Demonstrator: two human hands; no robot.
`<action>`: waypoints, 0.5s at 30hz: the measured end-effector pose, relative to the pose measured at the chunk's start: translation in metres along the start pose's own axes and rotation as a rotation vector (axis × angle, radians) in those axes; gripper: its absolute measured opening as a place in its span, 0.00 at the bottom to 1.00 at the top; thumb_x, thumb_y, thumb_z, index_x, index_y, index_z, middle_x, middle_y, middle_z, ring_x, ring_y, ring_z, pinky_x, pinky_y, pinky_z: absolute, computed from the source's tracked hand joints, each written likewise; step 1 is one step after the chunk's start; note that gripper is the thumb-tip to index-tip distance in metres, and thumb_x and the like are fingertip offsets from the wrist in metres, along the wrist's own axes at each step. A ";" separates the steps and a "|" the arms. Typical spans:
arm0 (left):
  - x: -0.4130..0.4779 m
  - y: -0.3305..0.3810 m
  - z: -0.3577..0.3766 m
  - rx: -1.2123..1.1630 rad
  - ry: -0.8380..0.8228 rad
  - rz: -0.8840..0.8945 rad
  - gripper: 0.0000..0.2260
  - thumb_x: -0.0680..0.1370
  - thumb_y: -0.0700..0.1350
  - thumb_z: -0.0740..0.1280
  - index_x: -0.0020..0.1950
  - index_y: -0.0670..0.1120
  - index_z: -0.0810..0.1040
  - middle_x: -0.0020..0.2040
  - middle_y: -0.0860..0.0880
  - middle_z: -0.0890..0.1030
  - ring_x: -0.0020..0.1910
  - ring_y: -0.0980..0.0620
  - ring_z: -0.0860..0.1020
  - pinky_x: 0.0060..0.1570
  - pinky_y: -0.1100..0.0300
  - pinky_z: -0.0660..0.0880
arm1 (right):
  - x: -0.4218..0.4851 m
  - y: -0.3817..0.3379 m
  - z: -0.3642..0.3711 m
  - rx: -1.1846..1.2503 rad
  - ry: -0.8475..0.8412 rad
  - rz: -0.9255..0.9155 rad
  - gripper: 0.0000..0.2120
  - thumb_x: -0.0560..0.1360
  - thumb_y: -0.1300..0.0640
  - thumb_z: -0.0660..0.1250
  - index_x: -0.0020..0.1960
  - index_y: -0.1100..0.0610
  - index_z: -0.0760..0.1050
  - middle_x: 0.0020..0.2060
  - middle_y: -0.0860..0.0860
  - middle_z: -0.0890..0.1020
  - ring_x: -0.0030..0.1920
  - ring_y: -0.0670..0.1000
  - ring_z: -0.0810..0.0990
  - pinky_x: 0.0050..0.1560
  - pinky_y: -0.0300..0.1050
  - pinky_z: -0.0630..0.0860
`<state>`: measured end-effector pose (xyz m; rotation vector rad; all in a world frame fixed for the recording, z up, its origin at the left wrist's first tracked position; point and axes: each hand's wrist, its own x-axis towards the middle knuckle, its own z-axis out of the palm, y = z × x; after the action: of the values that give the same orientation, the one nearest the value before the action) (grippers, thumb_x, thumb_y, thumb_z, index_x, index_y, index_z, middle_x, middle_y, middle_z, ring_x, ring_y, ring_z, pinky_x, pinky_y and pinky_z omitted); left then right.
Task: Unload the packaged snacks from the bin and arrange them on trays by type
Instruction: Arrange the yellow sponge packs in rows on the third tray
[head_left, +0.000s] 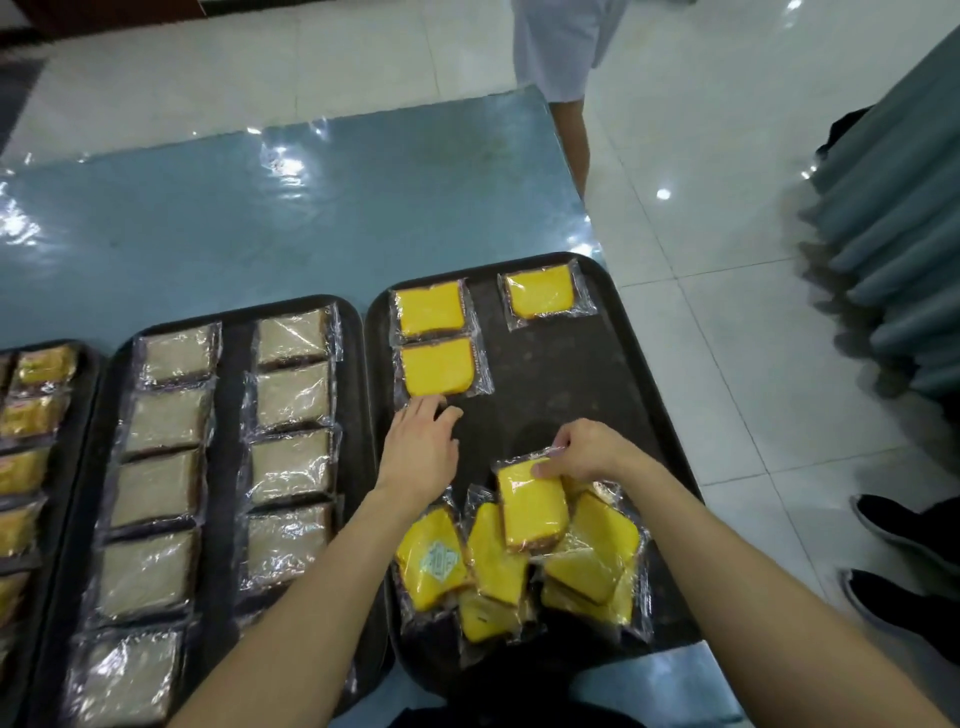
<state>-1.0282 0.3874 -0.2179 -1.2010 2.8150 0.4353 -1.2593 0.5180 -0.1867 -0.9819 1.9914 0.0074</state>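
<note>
1. Dark, scuffed plastic forms the right tray (550, 374), which lies on a blue table (260, 208) covered with clear glossy film.
2. Three yellow cake packets are set flat on this tray: one at the 11 o'clock corner (430, 308), a second (439, 366) touching it on the near side, and a third (541, 291) at the 1 o'clock corner, apart from the other two.
3. The loose pile of yellow packets (498, 566) occupies the tray's 6 o'clock end; the packets overlap and lie at mixed angles, one showing a pale printed label.
4. The left hand (422, 441) lies palm down with fingers spread, grasping nothing; its fingertips touch the near wrapper edge of the second packet.
5. The right hand (589, 449) pinches the far wrapper edge of the top packet (532, 501) of the pile, thumb pressed on its upper face.
6. The middle tray (228, 374), at 9 o'clock of the right tray, bears pale beige packets (291, 400) in two straight columns.
7. The left tray (78, 395), partly out of view, holds golden packets (44, 366) in a column.
8. A standing person in white clothing (561, 47) is at 12 o'clock beyond the table; dark shoes (898, 530) appear on the tiled floor at 3 o'clock.
</note>
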 end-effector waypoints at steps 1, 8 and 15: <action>-0.004 0.004 0.000 -0.060 0.023 -0.018 0.13 0.84 0.49 0.70 0.68 0.51 0.82 0.66 0.49 0.79 0.69 0.46 0.76 0.71 0.46 0.74 | -0.002 0.000 0.000 0.032 -0.014 -0.020 0.26 0.75 0.39 0.79 0.65 0.54 0.82 0.58 0.50 0.84 0.60 0.53 0.82 0.59 0.48 0.80; -0.027 0.037 -0.004 -0.528 -0.360 -0.254 0.19 0.87 0.61 0.63 0.56 0.48 0.85 0.42 0.52 0.84 0.43 0.54 0.81 0.43 0.54 0.75 | -0.002 0.015 -0.004 0.399 0.184 -0.160 0.03 0.77 0.55 0.78 0.46 0.51 0.85 0.43 0.48 0.88 0.46 0.50 0.86 0.49 0.50 0.85; -0.024 0.045 -0.006 -0.909 -0.433 -0.315 0.10 0.83 0.54 0.74 0.60 0.51 0.84 0.56 0.51 0.88 0.56 0.52 0.86 0.59 0.49 0.85 | 0.005 0.033 -0.010 0.766 0.372 -0.121 0.02 0.82 0.54 0.73 0.51 0.52 0.82 0.48 0.50 0.86 0.51 0.54 0.86 0.55 0.57 0.85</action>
<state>-1.0433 0.4320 -0.1980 -1.3729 2.0005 1.7925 -1.2891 0.5339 -0.1957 -0.6124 1.9887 -0.9916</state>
